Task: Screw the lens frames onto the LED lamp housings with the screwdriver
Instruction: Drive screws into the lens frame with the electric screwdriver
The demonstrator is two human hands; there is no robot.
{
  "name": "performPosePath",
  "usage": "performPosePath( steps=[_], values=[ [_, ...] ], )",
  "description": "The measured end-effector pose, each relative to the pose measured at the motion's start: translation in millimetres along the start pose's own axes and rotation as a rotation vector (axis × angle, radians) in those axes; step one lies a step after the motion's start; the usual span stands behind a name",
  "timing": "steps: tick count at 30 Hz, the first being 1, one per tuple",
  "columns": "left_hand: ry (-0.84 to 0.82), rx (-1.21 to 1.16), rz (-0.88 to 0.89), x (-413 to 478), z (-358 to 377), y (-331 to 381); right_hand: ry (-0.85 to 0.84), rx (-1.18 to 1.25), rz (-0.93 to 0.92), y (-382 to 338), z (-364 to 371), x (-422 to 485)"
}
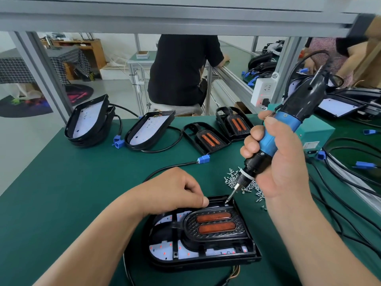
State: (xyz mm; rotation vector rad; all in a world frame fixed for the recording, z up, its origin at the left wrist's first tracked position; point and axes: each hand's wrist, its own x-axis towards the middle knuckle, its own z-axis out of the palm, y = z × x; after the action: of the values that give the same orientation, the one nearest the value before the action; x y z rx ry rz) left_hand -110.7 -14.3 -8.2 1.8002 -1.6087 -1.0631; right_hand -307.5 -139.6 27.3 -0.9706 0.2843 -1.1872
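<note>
Left hand rests at centre frame on the far rim of the lamp housing, fingers curled and thumb pressed to fingertip; whether it pinches a screw I cannot tell. Right hand, right of centre, is clenched round the blue grip of the screwdriver.

That housing lies low in the centre on the green table mat, long axis running left to right, rounded end toward the lower left, square end to the right. On top of it sits the lens frame, its two orange lenses lying along the same axis. The screwdriver is tilted: bit down and to the left, touching the housing's far right corner, cord end up toward the upper right. The bit's tip is too small to show a screw under it. The left wrist covers part of the housing's far edge, and its wires run off the bottom of the frame.

Just behind the bit, a heap of screws is partly hidden by the tool and the right hand. A blue connector lies beyond on its black cable.

Farther back, two spare lens frames sit right of centre, and open housings with white boards stand to their left. Black cables crowd the right edge. Beyond the table a person in black sits, back turned.
</note>
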Motion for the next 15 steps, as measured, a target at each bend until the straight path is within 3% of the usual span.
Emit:
performPosePath(
  steps=[15],
  values=[
    [0.024,-0.001,0.017,-2.5,0.9,1.9,-0.093,-0.042,0.001,6.9,3.1,-3.8]
  ],
)
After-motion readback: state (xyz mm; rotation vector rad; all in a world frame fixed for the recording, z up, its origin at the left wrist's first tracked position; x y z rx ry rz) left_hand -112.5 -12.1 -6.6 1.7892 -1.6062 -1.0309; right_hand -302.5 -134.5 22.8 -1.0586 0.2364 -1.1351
